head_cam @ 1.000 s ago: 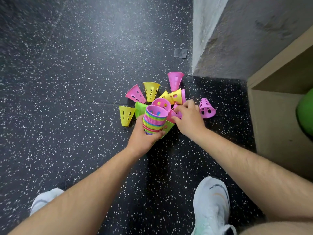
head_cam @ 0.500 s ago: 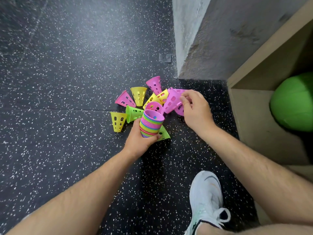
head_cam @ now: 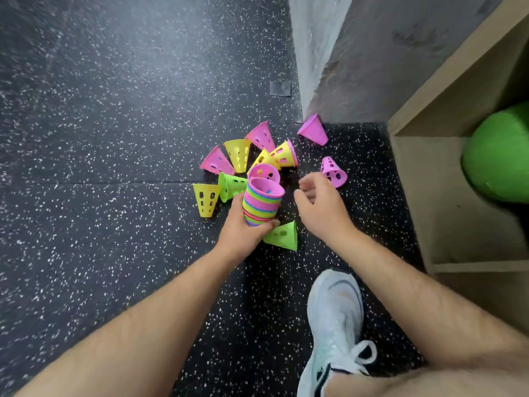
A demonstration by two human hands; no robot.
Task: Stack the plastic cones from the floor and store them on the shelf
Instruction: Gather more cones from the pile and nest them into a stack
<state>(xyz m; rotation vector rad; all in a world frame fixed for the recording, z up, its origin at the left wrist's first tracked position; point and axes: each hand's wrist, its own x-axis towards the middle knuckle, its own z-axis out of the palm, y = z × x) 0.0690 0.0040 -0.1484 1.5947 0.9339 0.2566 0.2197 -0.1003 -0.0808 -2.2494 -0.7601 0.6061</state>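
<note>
Your left grip (head_cam: 243, 227) clasped the cone stack (head_cam: 262, 204); just right of it your right grip (head_cam: 320, 204) hovered empty, fingers (head_cam: 312, 179) loosely curled.

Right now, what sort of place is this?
Probably a gym or training room: speckled black rubber floor, perforated plastic cones scattered on it, a wooden shelf holding a green rounded object.

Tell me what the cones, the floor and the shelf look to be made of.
Cones: thin moulded plastic, bright and smooth, with holes through the walls. Floor: probably rubber matting, matte black with white flecks and a seam line. Shelf: likely laminated board or wood, pale tan, matte, square edges.
</note>
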